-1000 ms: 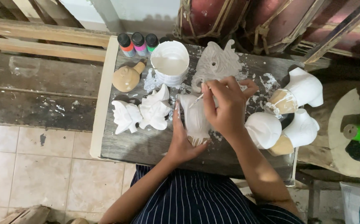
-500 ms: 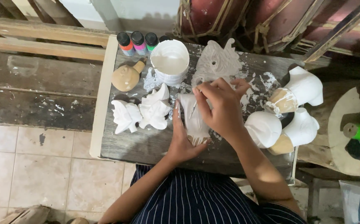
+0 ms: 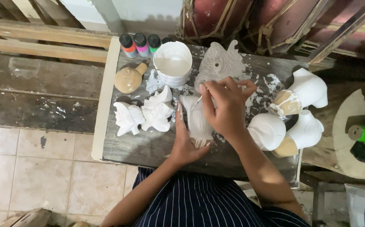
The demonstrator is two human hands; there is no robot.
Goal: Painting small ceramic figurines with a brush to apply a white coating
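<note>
Both hands (image 3: 207, 122) hold a white figurine (image 3: 196, 120) mid-table (image 3: 149, 147), figures crowding.

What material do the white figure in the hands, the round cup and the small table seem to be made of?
White figure: probably plaster or unglazed clay; matte, chalky coat, bare tan base.
Cup: probably plastic; smooth thin rim, white paint inside.
Table: wood; grey visible grain, white splatters.

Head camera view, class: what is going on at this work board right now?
A person sits at a paint-spattered wooden board. The left hand grips a white-coated figurine, while the right hand works a thin brush against it. A white paint tub, small paint bottles and more white figurines lie around.
</note>
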